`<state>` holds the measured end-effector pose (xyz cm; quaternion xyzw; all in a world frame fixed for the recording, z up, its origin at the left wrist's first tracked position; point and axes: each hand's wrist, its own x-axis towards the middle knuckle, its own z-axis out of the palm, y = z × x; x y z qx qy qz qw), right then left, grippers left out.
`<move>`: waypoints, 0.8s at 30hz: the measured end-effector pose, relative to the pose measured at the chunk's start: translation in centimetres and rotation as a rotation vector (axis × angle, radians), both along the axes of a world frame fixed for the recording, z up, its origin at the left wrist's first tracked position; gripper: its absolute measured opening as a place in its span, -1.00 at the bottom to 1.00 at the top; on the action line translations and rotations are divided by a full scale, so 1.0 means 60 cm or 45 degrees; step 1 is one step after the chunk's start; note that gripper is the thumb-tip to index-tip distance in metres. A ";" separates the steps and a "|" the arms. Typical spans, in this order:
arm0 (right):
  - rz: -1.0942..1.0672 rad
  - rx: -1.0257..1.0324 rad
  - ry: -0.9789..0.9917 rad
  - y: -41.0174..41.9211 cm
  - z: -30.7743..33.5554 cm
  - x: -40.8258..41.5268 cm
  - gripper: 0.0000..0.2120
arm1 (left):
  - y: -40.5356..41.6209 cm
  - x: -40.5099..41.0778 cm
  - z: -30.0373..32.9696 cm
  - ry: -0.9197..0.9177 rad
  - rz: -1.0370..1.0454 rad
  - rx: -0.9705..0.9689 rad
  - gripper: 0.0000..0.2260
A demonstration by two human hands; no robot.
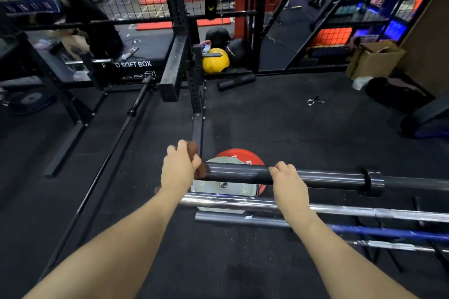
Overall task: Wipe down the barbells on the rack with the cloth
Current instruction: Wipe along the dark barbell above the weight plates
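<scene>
Lower barbells [267, 222] stacked nearest, chrome bar [340, 209] above them, all running off to right. Right hand [289, 181] curled over sleeve of top dark barbell [243, 173], fingers wrapped across it. Left hand [179, 167] bunched tight round brown cloth [194, 153], cloth pressed against that sleeve's free end. Red and grey plates [238, 156] on floor just beyond bar. Farther: black rack upright [195, 94], yellow ball [216, 60].

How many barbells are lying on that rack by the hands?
4: the top dark barbell that both hands hold, a chrome barbell below it, a dark-and-blue barbell nearer, and a silver barbell nearest. More may lie out of frame.
</scene>
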<state>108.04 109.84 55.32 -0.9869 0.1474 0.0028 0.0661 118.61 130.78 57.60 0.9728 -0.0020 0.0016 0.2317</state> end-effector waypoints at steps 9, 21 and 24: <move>-0.092 1.442 -0.401 -0.024 0.087 0.030 -0.68 | -0.185 -0.021 0.090 0.064 -0.311 -0.900 -0.78; -0.490 1.388 -0.696 -0.183 0.124 -0.012 -0.75 | -0.405 -0.112 0.080 1.228 0.102 -1.914 -0.63; -0.411 1.041 -0.611 -0.226 0.130 -0.025 -0.77 | -0.407 -0.098 0.051 0.902 -0.254 -1.291 -0.67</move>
